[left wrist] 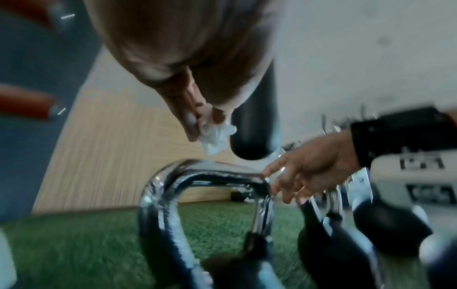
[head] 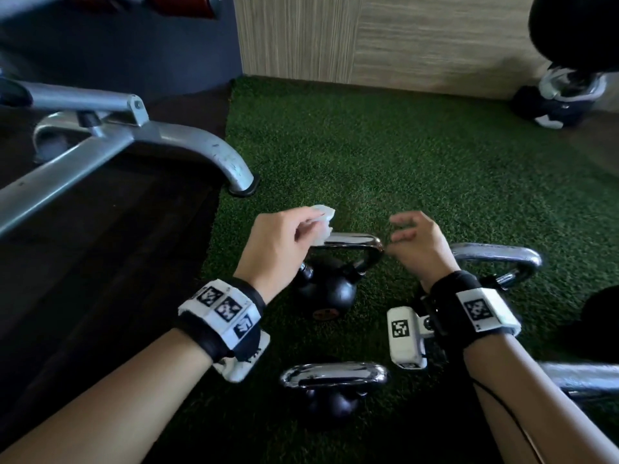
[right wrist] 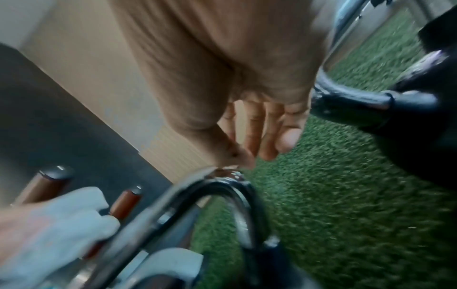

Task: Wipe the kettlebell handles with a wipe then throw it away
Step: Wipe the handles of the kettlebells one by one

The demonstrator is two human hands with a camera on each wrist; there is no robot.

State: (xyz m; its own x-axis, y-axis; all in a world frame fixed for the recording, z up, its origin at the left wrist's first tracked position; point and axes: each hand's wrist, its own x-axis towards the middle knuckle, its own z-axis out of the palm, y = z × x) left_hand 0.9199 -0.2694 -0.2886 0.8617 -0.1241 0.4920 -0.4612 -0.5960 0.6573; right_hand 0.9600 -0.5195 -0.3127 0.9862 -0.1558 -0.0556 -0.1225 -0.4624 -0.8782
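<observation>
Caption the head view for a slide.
Left hand pinches a crumpled white wipe on a black kettlebell's chrome handle; empty right hand hovers beside it over green turf.

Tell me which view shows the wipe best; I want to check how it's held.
The left wrist view: the wipe hangs crumpled from the left hand's pinching fingertips, above the handle. The head view shows it partly behind the knuckles; the right wrist view shows only a blurred white patch.
</observation>
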